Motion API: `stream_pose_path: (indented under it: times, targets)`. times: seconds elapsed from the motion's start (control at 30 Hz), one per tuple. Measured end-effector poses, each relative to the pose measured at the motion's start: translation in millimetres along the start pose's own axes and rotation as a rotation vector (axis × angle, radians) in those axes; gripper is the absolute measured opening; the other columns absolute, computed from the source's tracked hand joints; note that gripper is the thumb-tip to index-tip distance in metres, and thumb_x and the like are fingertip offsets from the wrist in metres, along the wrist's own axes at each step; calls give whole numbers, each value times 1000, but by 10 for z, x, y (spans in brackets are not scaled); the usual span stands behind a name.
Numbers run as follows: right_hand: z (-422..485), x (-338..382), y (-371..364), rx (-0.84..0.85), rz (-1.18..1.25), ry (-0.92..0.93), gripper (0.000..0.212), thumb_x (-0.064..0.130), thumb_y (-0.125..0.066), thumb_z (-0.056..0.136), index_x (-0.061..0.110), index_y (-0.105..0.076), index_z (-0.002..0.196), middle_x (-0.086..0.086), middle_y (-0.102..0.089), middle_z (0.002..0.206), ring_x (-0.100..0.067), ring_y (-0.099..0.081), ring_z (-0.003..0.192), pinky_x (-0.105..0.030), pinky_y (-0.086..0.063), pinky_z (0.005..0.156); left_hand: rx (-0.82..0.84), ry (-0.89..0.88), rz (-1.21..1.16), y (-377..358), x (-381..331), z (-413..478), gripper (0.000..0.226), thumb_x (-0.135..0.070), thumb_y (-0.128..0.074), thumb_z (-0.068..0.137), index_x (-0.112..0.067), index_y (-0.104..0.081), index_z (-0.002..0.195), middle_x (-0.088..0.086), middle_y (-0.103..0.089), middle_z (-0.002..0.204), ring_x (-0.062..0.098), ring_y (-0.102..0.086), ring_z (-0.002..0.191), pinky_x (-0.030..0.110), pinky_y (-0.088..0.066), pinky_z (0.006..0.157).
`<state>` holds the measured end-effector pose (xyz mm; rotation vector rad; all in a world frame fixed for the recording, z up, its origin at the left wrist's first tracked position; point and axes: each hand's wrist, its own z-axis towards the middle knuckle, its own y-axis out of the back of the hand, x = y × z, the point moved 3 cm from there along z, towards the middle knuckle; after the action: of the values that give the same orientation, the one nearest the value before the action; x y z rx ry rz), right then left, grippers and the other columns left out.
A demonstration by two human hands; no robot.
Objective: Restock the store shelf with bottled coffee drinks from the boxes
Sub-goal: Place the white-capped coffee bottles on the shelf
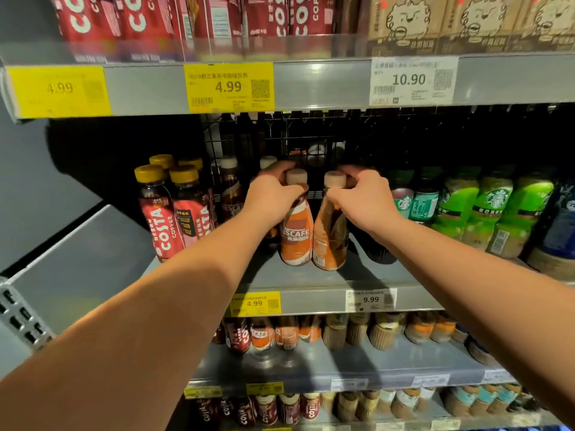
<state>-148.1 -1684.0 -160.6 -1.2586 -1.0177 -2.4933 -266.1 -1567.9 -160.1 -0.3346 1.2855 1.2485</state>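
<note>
left hand (273, 194) is gripping the neck of one nescafé bottle (297, 234), fingers curling round just under the cream cap. right hand (364, 200) is pinching the neck of the second nescafé bottle (329, 241) the same way. both bottles are standing upright side by side, nearly touching, on the middle shelf (311, 276), near its front edge. no boxes are showing in view.

handling, as a guess: full plastic bottles, fairly heavy for one hand each, stiff in the wall. the shrink sleeves are looking glossy, so likely slick. the narrow neck under the cap is giving the surest hold; the wide belly is harder to span.

room: costa coffee bottles (165, 219) are crowding the left, green starbucks bottles (494, 206) the right. a dark bottle (378, 250) is sitting just behind the right-hand bottle. more nescafé bottles (231, 194) are standing behind the left hand. bare deck is showing in front of the pair. a wire grid (280, 135) is closing off the back. the upper shelf rail (320, 85) is hanging well above the caps, so lifting clearance is looking fair.
</note>
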Motion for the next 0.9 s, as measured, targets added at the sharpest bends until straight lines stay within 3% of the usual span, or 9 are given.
stream_pose_path:
  times: [0.1, 0.23, 0.33, 0.4, 0.47, 0.63, 0.8, 0.9]
  targets:
    - [-96, -73, -73, -28, 128, -36, 27, 27, -68, 78, 18, -66, 104, 5, -67, 93, -11, -62, 87, -25, -47, 73, -33, 30, -141, -63, 156, -151, 44, -17, -73, 79, -18, -57, 120, 0, -65, 107, 16, -62, 100, 25, -49, 80]
    - [-386, -277, -253, 60, 218, -96, 21, 25, -72, 77, 29, -55, 90, 15, -62, 85, 3, -56, 78, -17, -41, 64, -70, 70, -111, -243, 508, -428, 41, -4, -77, 68, -30, -56, 91, 3, -64, 99, 16, -63, 91, 32, -51, 82]
    - [-534, -463, -347, 99, 125, -146, 25, 19, -71, 74, 27, -57, 93, 9, -65, 89, -9, -61, 85, -26, -48, 73, 14, 204, -116, -368, 763, -530, 52, 3, -79, 63, -23, -53, 100, 9, -65, 109, 24, -63, 100, 40, -50, 92]
    - [-539, -542, -365, 104, 60, -203, 30, 18, -73, 73, 18, -61, 101, 1, -68, 99, -18, -63, 93, -31, -49, 80, 33, 241, -85, -378, 827, -484, 48, 0, -79, 65, -24, -52, 98, 2, -65, 102, 22, -63, 99, 37, -50, 91]
    - [-520, -581, -371, 97, -2, -252, 40, 16, -79, 68, 16, -63, 104, -2, -69, 103, -20, -63, 96, -31, -50, 82, 34, 255, -52, -366, 809, -432, 47, -9, -83, 64, -25, -52, 94, -5, -62, 93, 20, -61, 95, 32, -48, 87]
    - [-504, -579, -380, 25, -45, -325, 55, 24, -87, 57, 15, -59, 103, -3, -66, 105, -21, -62, 96, -36, -51, 83, 25, 262, -60, -362, 818, -440, 48, -14, -84, 64, -23, -51, 97, -4, -60, 94, 18, -60, 92, 32, -48, 84]
    - [-494, -614, -382, 115, -22, -303, 43, 18, -80, 68, 15, -65, 108, -5, -68, 109, -24, -62, 102, -40, -50, 92, -8, 280, -82, -365, 849, -435, 45, -14, -82, 66, -21, -52, 98, -2, -63, 98, 18, -62, 91, 31, -48, 82]
    - [-459, -645, -387, 62, -33, -348, 43, 20, -84, 62, 18, -64, 100, -2, -68, 102, -22, -63, 97, -37, -52, 85, -23, 282, -69, -380, 857, -425, 46, -16, -82, 67, -19, -58, 106, 1, -66, 99, 17, -61, 86, 30, -48, 80]
